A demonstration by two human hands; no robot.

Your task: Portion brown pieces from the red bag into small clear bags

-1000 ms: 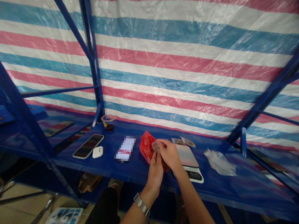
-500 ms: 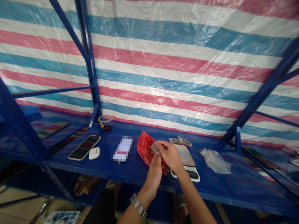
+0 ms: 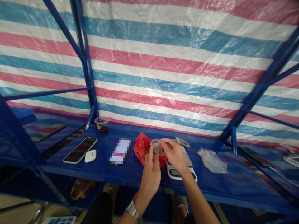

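1. While the red bag (image 3: 140, 149) sits open on a glossy blue shelf (image 3: 130, 128), a small clear bag (image 3: 156, 143) is right up at its mouth, brown bits (image 3: 147, 149) showing around it.
2. Right hand (image 3: 175, 155) comes in from the right of the red bag, fingertips pinched on the clear bag's edge. Left hand (image 3: 151, 174) is in front, fingers up against the clear bag; can't tell if they're gripping or just resting there.
3. Behind the red bag it's all shiny striped tarp (image 3: 163, 62), with a blue post (image 3: 84, 62) off to the left.
4. Left of the red bag: pixelated phone (image 3: 120, 151), then white case (image 3: 90, 156) and dark-screened phone (image 3: 80, 150). Cup (image 3: 102, 125) of dark liquid is back-left.
5. Right of the red bag: scale (image 3: 188, 160) just beside, crumpled plastic bags (image 3: 213, 161) farther out, filled baggie (image 3: 183, 142) back-right.
6. Hard to see: right hand covers part of the scale, and I can't read its display. Brown package (image 3: 83, 188), below and left of the red bag, is murky. Printed sheet (image 3: 59, 220), lower still, is cut off by the frame.
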